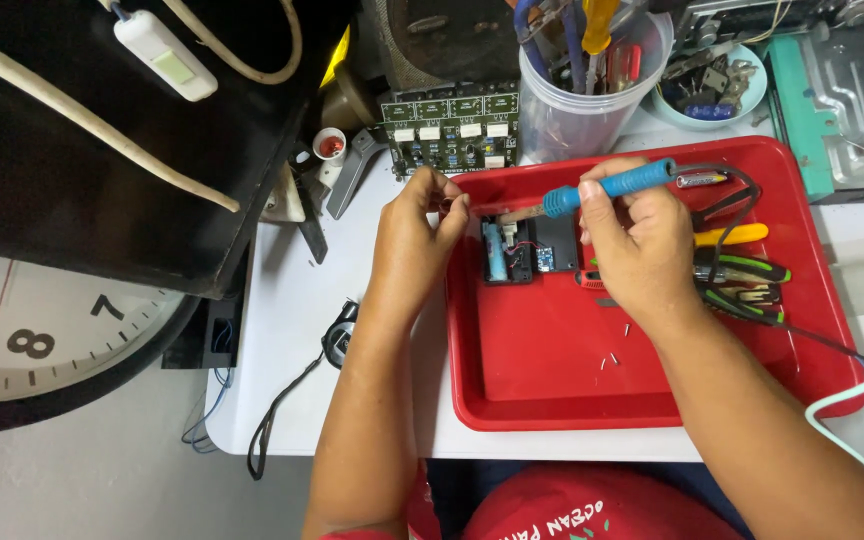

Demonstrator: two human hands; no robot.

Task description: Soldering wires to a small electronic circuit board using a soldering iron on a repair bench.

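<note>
Two hands over red tray (552,390): right hand (637,250) closed around blue-handled soldering iron (607,186), tip toward small black battery case (527,250) in tray's upper left; left hand (417,235) pinched at tray's left rim, contents indiscernible; pliers (742,275) at tray's right

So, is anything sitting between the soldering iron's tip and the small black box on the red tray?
Nothing visible. The soldering iron in the right hand points at the open black box; the left hand pinches something small beside the tip, not across it.
</note>
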